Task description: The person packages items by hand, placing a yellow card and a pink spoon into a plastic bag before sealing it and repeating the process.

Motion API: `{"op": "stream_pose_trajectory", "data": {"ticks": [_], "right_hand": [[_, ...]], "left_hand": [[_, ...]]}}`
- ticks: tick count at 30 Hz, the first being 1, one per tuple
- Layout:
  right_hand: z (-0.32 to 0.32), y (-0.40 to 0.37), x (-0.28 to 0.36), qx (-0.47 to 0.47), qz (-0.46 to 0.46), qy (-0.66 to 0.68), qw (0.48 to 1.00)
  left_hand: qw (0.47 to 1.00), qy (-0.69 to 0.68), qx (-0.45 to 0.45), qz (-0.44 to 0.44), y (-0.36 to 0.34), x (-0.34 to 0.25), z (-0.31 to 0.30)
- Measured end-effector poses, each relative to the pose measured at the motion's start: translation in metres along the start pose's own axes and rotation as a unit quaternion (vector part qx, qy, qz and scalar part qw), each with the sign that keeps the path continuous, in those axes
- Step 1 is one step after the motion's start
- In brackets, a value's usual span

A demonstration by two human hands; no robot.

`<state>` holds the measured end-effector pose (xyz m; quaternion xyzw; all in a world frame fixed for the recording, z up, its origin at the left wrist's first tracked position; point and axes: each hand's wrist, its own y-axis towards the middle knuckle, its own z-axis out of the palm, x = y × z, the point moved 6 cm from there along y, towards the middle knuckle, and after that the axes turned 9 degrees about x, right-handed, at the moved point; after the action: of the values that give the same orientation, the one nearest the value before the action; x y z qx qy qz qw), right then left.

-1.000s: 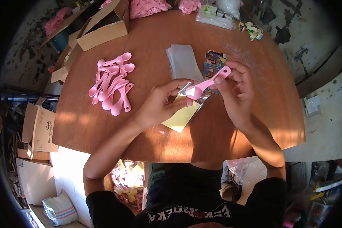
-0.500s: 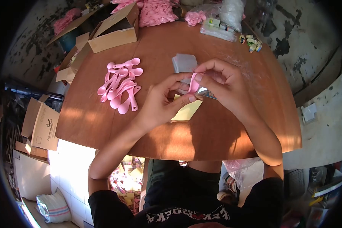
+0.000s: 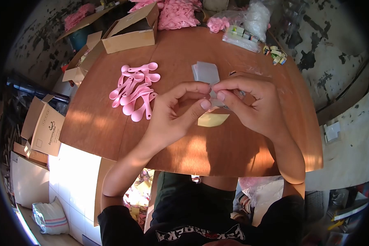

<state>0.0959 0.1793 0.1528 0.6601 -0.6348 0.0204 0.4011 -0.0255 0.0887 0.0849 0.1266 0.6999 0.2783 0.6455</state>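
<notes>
My left hand [image 3: 174,108] and my right hand [image 3: 252,104] meet above the middle of the table, thumbs and forefingers pinched almost tip to tip. What lies between the fingertips is too thin and too hidden to name; a hint of pale pink shows just below. Beneath the hands rests a yellow card [image 3: 213,119]. Just beyond them is a stack of clear plastic bags [image 3: 206,72]. Left of my left hand lies a loose pile of pink measuring spoons [image 3: 129,92].
Along the far edge stand an open cardboard box [image 3: 131,41], a heap of pink spoons [image 3: 178,16] and plastic packs [image 3: 242,39]. Small yellow-green pieces [image 3: 276,54] sit at the far right. A cardboard carton [image 3: 43,127] stands off the table's left side.
The pink spoon between my hands no longer shows clearly. Both hands have changed grip, fingertips now pinched close together. The view has shifted slightly.
</notes>
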Motion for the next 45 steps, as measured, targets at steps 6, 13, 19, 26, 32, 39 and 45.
{"op": "stream_pose_trajectory", "data": {"ticks": [6,13,19,26,32,39,45], "right_hand": [[0.01,-0.007,-0.008,0.005,0.02,0.05,0.999],[0.013,-0.012,0.025,-0.035,-0.137,-0.242,0.96],[0.019,-0.017,0.032,0.013,-0.148,-0.411,0.899],[-0.041,-0.019,-0.012,-0.15,0.007,0.223,0.963],[-0.105,-0.041,-0.189,-0.021,0.178,0.454,0.873],[-0.083,-0.081,-0.172,-0.102,0.354,-0.217,0.904],[0.01,-0.052,-0.069,0.108,0.087,0.11,0.984]], "left_hand": [[0.992,-0.085,-0.059,-0.076,-0.01,0.008,0.008],[0.996,0.007,-0.008,-0.088,-0.015,0.001,0.013],[0.986,0.142,0.045,-0.079,-0.013,-0.01,0.021],[0.997,0.057,0.019,-0.047,-0.019,-0.019,0.021],[0.998,0.027,-0.053,0.01,-0.013,-0.026,0.009],[0.994,0.064,-0.077,-0.037,-0.012,-0.007,-0.002],[0.997,-0.014,-0.052,-0.051,-0.006,0.01,0.01]]}}
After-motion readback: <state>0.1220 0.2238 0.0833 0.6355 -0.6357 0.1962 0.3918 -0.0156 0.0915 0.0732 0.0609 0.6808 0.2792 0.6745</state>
